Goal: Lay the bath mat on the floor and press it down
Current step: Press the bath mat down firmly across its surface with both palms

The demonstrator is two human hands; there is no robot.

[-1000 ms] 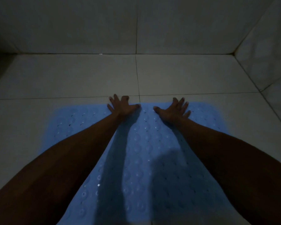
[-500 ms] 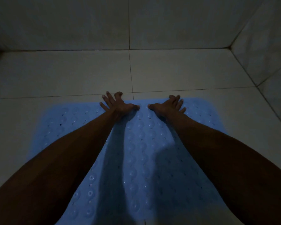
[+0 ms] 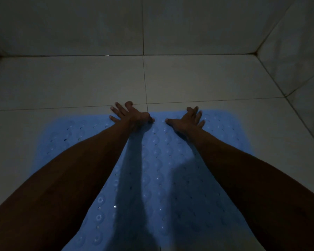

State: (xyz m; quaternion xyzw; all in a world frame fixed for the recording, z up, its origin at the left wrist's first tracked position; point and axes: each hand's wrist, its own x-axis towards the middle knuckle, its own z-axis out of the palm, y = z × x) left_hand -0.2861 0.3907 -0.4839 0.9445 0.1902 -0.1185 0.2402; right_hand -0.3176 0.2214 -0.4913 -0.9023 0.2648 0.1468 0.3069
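Note:
A light blue bath mat (image 3: 161,160) with rows of round bumps and small holes lies flat on the pale tiled floor (image 3: 188,78). My left hand (image 3: 129,115) rests palm down at the mat's far edge, fingers spread, with the fingertips reaching past the edge onto the tile. My right hand (image 3: 188,118) lies palm down on the far edge too, fingers apart, a short gap away from the left. Both forearms stretch over the mat and hide parts of it. Neither hand holds anything.
Tiled walls (image 3: 188,24) rise at the back and on the right (image 3: 297,51), meeting in a corner at the upper right. Bare floor tiles lie beyond the mat and on both its sides. The light is dim, with arm shadows on the mat.
Both hands have slid a little forward toward the mat's far edge and drawn slightly apart; the left fingertips now reach onto the tile. The mat stays flat.

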